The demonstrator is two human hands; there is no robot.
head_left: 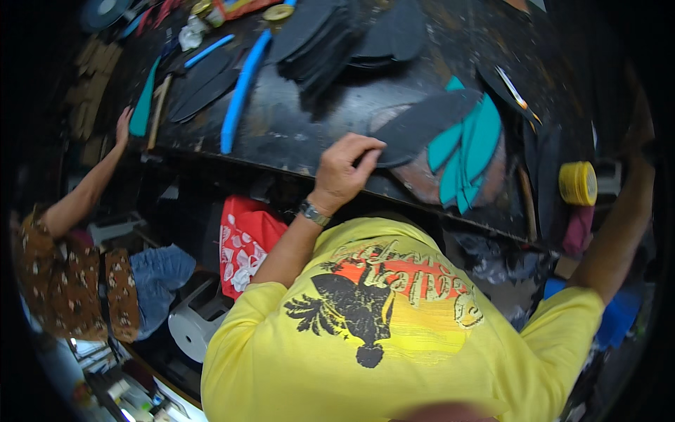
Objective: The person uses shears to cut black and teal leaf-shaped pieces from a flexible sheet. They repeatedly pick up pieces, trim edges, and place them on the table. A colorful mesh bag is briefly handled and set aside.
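Note:
My left hand (349,165), with a watch at the wrist, is closed, thumb and fingertips pinched at the near-left edge of a black sole-shaped sheet (425,123). That sheet lies partly over several teal pointed pieces (484,137), which rest on a round brownish board (415,177) at the table's near edge. My right arm stretches out to the far right, where my right hand (638,116) is dark and its fingers cannot be made out. Between the board and that arm lie long black strips (545,179) and a yellow round tub (578,183).
Stacked black sheets (316,46) lie on the dark table (295,130), beside a blue strip (246,91). A slim white-and-orange tool (517,91) lies at right. At left, another person's hand (124,126) is by a teal piece (145,102). A red cloth (246,239) hangs below the edge.

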